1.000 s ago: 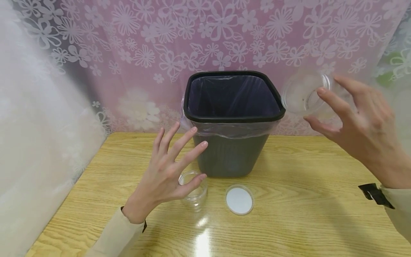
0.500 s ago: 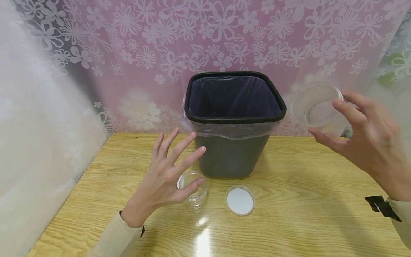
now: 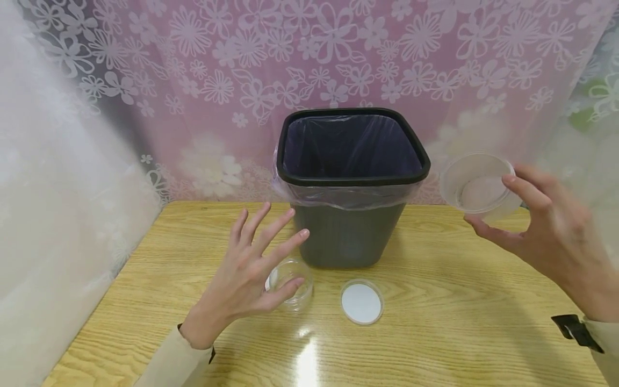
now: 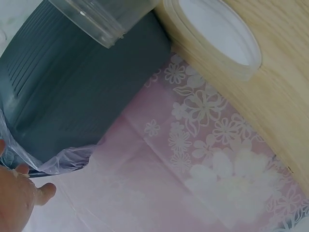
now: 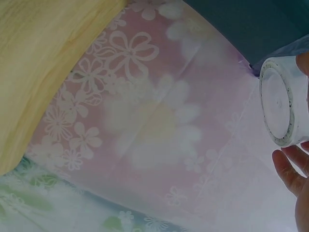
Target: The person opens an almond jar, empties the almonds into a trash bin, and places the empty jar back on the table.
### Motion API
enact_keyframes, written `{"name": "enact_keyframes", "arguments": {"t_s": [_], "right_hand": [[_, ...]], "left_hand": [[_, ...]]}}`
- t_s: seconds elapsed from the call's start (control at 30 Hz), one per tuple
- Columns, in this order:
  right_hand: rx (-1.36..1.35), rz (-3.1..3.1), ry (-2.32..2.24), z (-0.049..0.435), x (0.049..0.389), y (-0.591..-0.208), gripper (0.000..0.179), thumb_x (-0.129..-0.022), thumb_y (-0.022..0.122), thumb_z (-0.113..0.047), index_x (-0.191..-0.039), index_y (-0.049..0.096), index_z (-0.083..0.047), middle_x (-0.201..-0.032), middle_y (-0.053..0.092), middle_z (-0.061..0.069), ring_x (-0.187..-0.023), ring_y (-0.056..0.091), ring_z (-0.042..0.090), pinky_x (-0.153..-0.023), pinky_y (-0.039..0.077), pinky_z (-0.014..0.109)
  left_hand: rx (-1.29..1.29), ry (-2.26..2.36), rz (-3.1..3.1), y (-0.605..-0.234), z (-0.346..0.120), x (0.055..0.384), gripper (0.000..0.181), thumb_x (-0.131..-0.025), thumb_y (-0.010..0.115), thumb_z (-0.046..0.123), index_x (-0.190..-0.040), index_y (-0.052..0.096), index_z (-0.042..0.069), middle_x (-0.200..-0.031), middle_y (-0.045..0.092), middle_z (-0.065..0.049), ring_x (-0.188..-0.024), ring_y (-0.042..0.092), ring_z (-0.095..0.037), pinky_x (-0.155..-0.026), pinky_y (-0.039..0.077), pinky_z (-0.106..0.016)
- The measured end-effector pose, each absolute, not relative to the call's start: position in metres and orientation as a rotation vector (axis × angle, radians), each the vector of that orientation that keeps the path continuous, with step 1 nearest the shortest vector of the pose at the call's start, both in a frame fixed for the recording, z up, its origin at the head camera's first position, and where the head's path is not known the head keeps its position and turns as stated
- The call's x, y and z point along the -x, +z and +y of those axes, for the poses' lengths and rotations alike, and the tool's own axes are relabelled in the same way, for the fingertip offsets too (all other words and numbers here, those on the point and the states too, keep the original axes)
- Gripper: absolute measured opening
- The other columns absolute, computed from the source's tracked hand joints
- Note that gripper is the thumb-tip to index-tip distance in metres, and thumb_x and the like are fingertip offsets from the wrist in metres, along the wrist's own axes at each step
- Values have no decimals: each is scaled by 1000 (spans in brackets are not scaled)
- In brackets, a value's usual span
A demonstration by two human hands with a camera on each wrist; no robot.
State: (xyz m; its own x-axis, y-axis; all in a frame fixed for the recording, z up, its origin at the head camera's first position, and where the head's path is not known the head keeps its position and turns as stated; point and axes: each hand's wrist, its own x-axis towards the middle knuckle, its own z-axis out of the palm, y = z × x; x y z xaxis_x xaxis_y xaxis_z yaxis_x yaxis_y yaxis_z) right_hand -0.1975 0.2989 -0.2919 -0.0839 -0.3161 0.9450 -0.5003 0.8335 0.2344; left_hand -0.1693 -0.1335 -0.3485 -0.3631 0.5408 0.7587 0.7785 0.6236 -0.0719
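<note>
My right hand [image 3: 563, 236] holds a clear, round plastic tub [image 3: 476, 185] between fingers and thumb, in the air right of the bin. The tub leans with its mouth toward the head camera. Its round base shows in the right wrist view, where the tub [image 5: 277, 104] is at the right edge. My left hand [image 3: 242, 274], fingers spread, holds nothing. It hovers over a clear jar [image 3: 302, 285] and hides part of it. A round lid with a white disc [image 3: 361, 302] lies right of the jar. Another white lid [image 4: 217, 29] appears in the left wrist view, beside the jar [image 4: 104, 19].
A dark grey bin [image 3: 348, 231] with a black rim and a thin plastic liner stands at the back of the wood-grain table [image 3: 450, 333]. Behind it hangs a pink flowered curtain [image 3: 232, 70]. A whitish sheet [image 3: 58, 215] hangs at the left.
The right hand has come down and slightly rightward with the tub, whose mouth now faces more upward. The left hand has sunk slightly, its fingers still spread. Bin, jar and lid stay put.
</note>
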Motion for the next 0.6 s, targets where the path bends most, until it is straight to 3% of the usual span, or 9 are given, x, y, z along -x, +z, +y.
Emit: {"name": "enact_keyframes", "arguments": {"t_s": [0.17,0.23,0.3,0.4,0.53,0.57,0.6], "right_hand": [[-648,-1725,153,304,192,-299,67,-94,47,-72,-130,49,-15,-113,69,25,-76,65,50,-83,60,50],[-664,-1730,168,305,191,-302,67,-94,48,-72,-129,49,-14,-112,69,26,-78,65,51,-101,56,37],[-680,-1739,172,306,190,-304,67,-94,48,-71,-130,49,-14,-113,68,27,-79,65,51,-109,49,29],[-699,-1743,188,305,189,-306,67,-94,49,-70,-130,50,-14,-114,68,26,-79,65,49,-114,41,18],[-715,-1761,198,305,188,-310,68,-94,49,-71,-131,49,-14,-114,68,25,-81,65,48,-115,37,14],[-713,-1770,194,304,188,-311,68,-94,49,-71,-131,49,-14,-113,68,25,-81,65,47,-115,37,14],[-708,-1776,184,304,187,-313,68,-94,48,-71,-132,49,-15,-112,69,25,-81,66,47,-109,46,19]], "left_hand": [[1051,-393,-2093,-353,-135,168,60,-100,46,60,-146,55,23,-157,47,-13,-149,32,-46,-112,25,-76],[1058,-395,-2109,-355,-136,167,61,-100,46,61,-147,54,24,-158,45,-13,-150,30,-45,-114,23,-75],[1063,-396,-2124,-356,-137,166,62,-100,45,62,-148,53,24,-159,44,-12,-151,29,-45,-114,22,-75],[1066,-393,-2138,-359,-138,165,63,-100,45,63,-149,53,24,-159,43,-12,-152,28,-45,-115,21,-75],[1073,-394,-2132,-361,-137,165,63,-99,46,62,-149,53,24,-158,45,-13,-151,30,-45,-114,22,-76],[1075,-393,-2130,-361,-137,165,63,-99,46,62,-148,53,24,-158,45,-13,-150,30,-46,-114,23,-75],[1077,-394,-2128,-361,-138,164,62,-99,47,61,-148,54,23,-157,46,-14,-150,31,-46,-114,23,-75]]}}
